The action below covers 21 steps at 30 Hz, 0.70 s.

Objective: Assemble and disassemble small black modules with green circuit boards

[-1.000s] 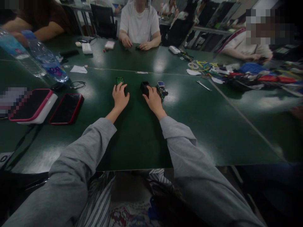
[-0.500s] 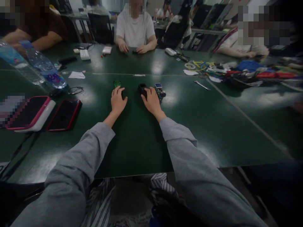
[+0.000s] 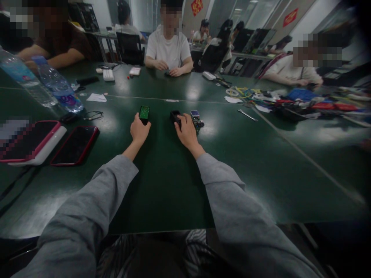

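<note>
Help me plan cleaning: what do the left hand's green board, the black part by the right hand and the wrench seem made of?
Green board: probably coated fibreglass, from its green face with fine pale marks. Black part: likely matte plastic, from its dull, even black. Wrench: metal, probably polished steel, from its silvery shine.

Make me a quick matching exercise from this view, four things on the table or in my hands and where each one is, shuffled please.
Things:
1. green circuit board
2. red-edged phone
3. wrench
4. black box

Places:
A. right of both hands
B. at the right hand's fingertips
C. in the left hand
D. left of both hands

Pairs: 1-C, 2-D, 3-A, 4-B
</note>
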Tool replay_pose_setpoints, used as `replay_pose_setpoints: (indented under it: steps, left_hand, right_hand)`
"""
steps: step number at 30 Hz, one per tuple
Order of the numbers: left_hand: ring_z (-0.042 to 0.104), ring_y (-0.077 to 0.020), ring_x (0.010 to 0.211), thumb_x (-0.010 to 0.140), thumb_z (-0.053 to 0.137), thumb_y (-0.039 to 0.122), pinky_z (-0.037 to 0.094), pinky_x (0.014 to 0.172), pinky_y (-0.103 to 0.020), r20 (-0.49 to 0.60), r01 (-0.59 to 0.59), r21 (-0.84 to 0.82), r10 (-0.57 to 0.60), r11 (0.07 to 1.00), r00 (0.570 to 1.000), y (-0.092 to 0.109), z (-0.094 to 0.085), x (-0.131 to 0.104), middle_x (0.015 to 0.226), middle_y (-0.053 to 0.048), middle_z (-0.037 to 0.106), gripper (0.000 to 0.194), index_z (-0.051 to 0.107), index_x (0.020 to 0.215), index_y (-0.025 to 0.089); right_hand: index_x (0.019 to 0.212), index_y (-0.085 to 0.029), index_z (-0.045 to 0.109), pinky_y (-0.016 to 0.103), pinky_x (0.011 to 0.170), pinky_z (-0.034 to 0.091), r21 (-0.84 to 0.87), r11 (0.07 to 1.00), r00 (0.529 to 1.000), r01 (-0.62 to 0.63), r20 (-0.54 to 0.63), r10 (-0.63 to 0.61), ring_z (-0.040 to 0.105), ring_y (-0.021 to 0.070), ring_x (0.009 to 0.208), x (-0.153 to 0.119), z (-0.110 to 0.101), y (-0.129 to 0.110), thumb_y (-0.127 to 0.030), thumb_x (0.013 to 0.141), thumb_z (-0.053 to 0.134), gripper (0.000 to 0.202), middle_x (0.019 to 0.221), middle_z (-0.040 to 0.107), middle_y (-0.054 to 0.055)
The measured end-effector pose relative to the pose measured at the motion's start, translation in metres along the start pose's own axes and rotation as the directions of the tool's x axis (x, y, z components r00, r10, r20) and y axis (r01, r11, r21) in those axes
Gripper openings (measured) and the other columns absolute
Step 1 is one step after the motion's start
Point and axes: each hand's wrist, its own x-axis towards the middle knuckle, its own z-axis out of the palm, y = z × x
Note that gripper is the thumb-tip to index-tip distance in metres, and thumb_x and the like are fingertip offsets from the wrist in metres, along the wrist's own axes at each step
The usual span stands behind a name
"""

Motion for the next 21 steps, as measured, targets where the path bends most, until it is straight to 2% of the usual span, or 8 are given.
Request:
replay_pose_setpoints:
  steps: [3, 6, 9, 13, 15, 18, 19, 21]
  left_hand:
    - [0.06, -0.0365, 0.133, 0.089, 0.065, 0.023, 0.05, 0.111, -0.059, -0.01, -0.069, 0.031, 0.069, 0.997, 0.998, 0.003, -0.003, -0.004, 0.149, -0.016, 0.059, 0.065, 0.045, 0.151, 0.022]
    - [0.05, -0.0344, 0.143, 0.088, 0.062, 0.015, 0.043, 0.119, -0.058, 0.028, -0.201, 0.093, 0.199, 0.975, 0.98, 0.009, -0.006, -0.009, 0.156, -0.012, 0.052, 0.066, 0.046, 0.151, 0.023]
    - [0.04, -0.0375, 0.15, 0.085, 0.06, 0.009, 0.035, 0.122, -0.062, 0.088, -0.288, 0.16, 0.277, 0.944, 0.957, 0.016, -0.008, -0.015, 0.159, -0.013, 0.048, 0.067, 0.047, 0.15, 0.022]
    - [0.044, -0.0408, 0.147, 0.087, 0.064, 0.019, 0.037, 0.121, -0.061, 0.159, -0.346, 0.16, 0.321, 0.925, 0.934, 0.022, -0.006, -0.021, 0.162, -0.018, 0.042, 0.065, 0.047, 0.15, 0.02]
    - [0.045, -0.0426, 0.145, 0.088, 0.068, 0.029, 0.039, 0.12, -0.06, 0.164, -0.343, 0.156, 0.318, 0.926, 0.934, 0.021, -0.004, -0.02, 0.163, -0.021, 0.038, 0.066, 0.048, 0.149, 0.018]
    - [0.044, -0.0433, 0.146, 0.089, 0.07, 0.039, 0.043, 0.118, -0.056, 0.109, -0.244, 0.125, 0.231, 0.962, 0.967, 0.016, 0.001, -0.012, 0.163, -0.025, 0.035, 0.072, 0.043, 0.151, 0.014]
    - [0.045, -0.0425, 0.146, 0.089, 0.07, 0.039, 0.045, 0.117, -0.055, 0.089, -0.194, 0.104, 0.185, 0.976, 0.979, 0.014, 0.002, -0.009, 0.162, -0.025, 0.037, 0.073, 0.041, 0.152, 0.014]
    - [0.052, -0.0404, 0.14, 0.09, 0.07, 0.036, 0.047, 0.115, -0.056, 0.091, -0.136, 0.049, 0.131, 0.99, 0.987, 0.01, 0.005, -0.001, 0.152, -0.024, 0.052, 0.071, 0.041, 0.152, 0.015]
  right_hand:
    - [0.136, -0.015, 0.053, 0.056, 0.114, 0.046, -0.001, 1.0, 1.0, -0.004, -0.01, 0.004, 0.049, 0.0324, 0.138, 0.0, 0.001, 0.001, -0.034, 0.105, 0.041, 0.038, 0.144, 0.048, 0.021]
    - [0.136, -0.012, 0.053, 0.056, 0.115, 0.045, 0.003, 1.0, 1.0, 0.001, -0.005, -0.001, 0.048, 0.0324, 0.139, 0.0, 0.001, 0.001, -0.031, 0.105, 0.042, 0.038, 0.144, 0.048, 0.022]
    - [0.135, -0.012, 0.053, 0.055, 0.116, 0.044, 0.006, 1.0, 1.0, 0.006, -0.006, -0.006, 0.048, 0.0322, 0.139, 0.0, 0.001, 0.001, -0.029, 0.104, 0.043, 0.037, 0.143, 0.048, 0.022]
    - [0.135, -0.014, 0.052, 0.056, 0.116, 0.044, 0.011, 1.0, 1.0, -0.007, -0.009, 0.007, 0.048, 0.0322, 0.139, 0.0, -0.001, 0.0, -0.03, 0.104, 0.042, 0.036, 0.143, 0.048, 0.021]
    - [0.135, -0.014, 0.052, 0.056, 0.117, 0.043, 0.01, 1.0, 1.0, -0.01, -0.009, 0.01, 0.048, 0.0321, 0.139, 0.0, -0.001, -0.001, -0.03, 0.104, 0.041, 0.036, 0.143, 0.048, 0.021]
    - [0.135, -0.014, 0.052, 0.055, 0.117, 0.044, 0.004, 1.0, 1.0, -0.006, -0.009, 0.006, 0.048, 0.0316, 0.138, 0.0, 0.0, 0.0, -0.029, 0.104, 0.042, 0.036, 0.143, 0.048, 0.021]
    - [0.135, -0.014, 0.052, 0.055, 0.117, 0.044, 0.003, 1.0, 1.0, -0.003, -0.009, 0.003, 0.049, 0.0315, 0.138, 0.0, 0.0, 0.0, -0.029, 0.104, 0.042, 0.036, 0.143, 0.048, 0.021]
    - [0.135, -0.014, 0.052, 0.055, 0.116, 0.044, 0.005, 1.0, 1.0, 0.001, -0.009, -0.001, 0.049, 0.0317, 0.137, 0.0, 0.001, 0.0, -0.029, 0.104, 0.042, 0.036, 0.143, 0.048, 0.021]
